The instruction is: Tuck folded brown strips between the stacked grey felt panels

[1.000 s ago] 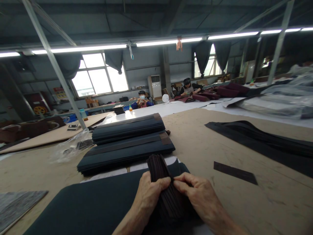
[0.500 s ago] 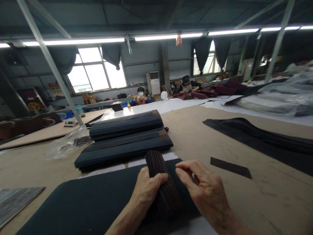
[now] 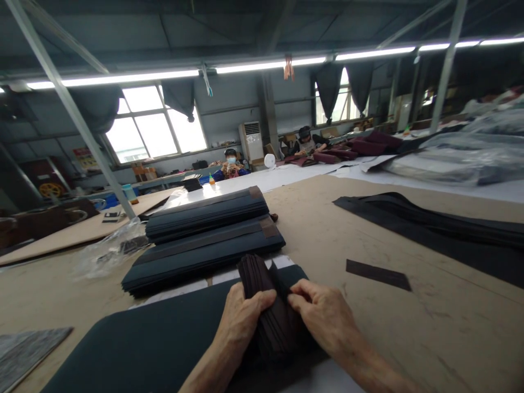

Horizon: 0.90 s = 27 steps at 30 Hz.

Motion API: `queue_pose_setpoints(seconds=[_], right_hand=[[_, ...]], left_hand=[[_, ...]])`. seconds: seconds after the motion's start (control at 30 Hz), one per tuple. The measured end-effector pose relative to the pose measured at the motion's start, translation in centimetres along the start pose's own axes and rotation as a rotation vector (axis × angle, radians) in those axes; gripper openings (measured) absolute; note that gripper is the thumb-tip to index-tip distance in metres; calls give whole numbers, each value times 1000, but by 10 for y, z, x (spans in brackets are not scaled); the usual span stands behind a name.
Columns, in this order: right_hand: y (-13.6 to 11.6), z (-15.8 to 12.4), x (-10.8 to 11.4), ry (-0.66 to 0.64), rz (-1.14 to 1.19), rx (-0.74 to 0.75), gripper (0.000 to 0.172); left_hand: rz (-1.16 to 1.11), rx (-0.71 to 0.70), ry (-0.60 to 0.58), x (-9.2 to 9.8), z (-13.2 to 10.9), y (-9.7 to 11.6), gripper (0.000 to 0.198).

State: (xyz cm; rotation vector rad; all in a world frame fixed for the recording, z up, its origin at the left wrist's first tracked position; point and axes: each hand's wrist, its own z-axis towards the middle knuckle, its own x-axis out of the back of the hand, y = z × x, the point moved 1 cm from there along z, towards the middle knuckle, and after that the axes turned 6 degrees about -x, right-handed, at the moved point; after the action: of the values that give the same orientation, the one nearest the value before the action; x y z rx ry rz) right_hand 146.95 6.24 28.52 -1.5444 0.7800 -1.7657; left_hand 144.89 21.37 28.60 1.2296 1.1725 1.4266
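Note:
My left hand (image 3: 248, 314) is wrapped around a thick bundle of dark brown fabric strips (image 3: 257, 275), its thumb pressed across the top. At the bundle's right side, my right hand (image 3: 323, 308) pinches the edge of a dark strip (image 3: 280, 281) that stands a little apart from the others. Both hands are above a large dark teal fabric panel (image 3: 135, 333) lying flat. Farther back lie two stacks of folded dark teal panels, a nearer stack (image 3: 204, 254) and a farther stack (image 3: 208, 213), each with a brown band near its top.
A single brown strip (image 3: 379, 274) lies on the tan tabletop (image 3: 450, 322) to the right. Beyond it is a long pile of black fabric (image 3: 434, 229). Clear plastic (image 3: 106, 248) lies left, near a metal post (image 3: 73, 109). Two people sit at the far tables.
My right hand has moved left to the bundle and closed on a strip's edge, pulling it slightly apart. My left hand keeps its grip. The camera view has shifted slightly.

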Motion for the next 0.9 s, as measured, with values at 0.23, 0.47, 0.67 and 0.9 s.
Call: queue_pose_setpoints(seconds=[0.23,0.47,0.67,0.9], right_hand=[[-6,-7,2,127,66,390,20],[-7,-8,-4,-127,190,161,18],[-3,-4,-5,-102,134,138,18],[-3,-5,9,364,41,322,25]], left_hand=[[-33,-17,-8,-1,-3,3,25],[-125,-31,-6,3,0,-6,21],[-188,-24,1,2,-1,-12,19],[-199,-8,35,1,-1,-12,17]])
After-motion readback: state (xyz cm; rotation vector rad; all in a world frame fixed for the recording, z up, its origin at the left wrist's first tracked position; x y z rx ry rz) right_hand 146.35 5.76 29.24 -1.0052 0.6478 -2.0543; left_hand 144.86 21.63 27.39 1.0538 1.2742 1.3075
